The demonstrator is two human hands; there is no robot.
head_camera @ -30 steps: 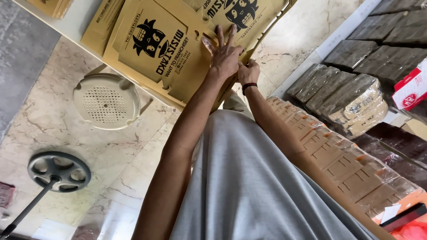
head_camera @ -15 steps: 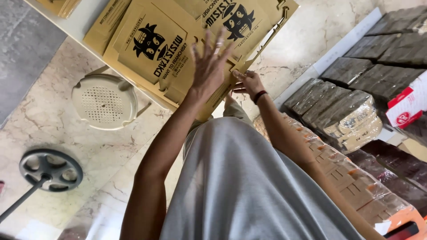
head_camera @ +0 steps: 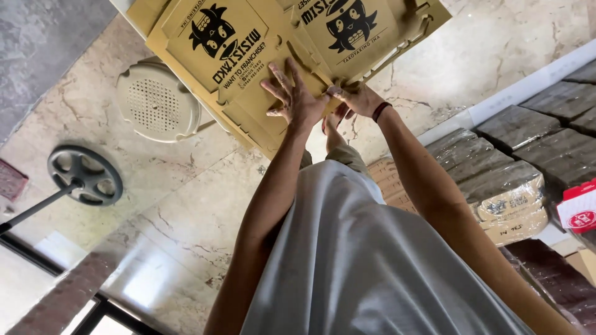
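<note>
A flat mustard-yellow cardboard box blank (head_camera: 217, 68) with black cartoon prints lies spread out in front of me. My left hand (head_camera: 293, 99) presses flat on its middle panel with the fingers spread and holds nothing. Just to its right, my right hand (head_camera: 352, 99), with a dark band on the wrist, pinches a flap of the same cardboard near a fold. Both my bare forearms reach out over my grey shirt (head_camera: 366, 273).
A round beige plastic stool (head_camera: 155, 102) stands on the marble floor (head_camera: 496, 56) under the cardboard's left side. A black wheel-shaped disc on a rod (head_camera: 84, 175) lies at left. Plastic-wrapped bundles of flat cardboard (head_camera: 509, 198) and a red-and-white carton (head_camera: 580, 214) are stacked at right.
My left hand has come down from a raised, spread pose and now lies flat on the panel. My right hand has shifted onto the flap beside it.
</note>
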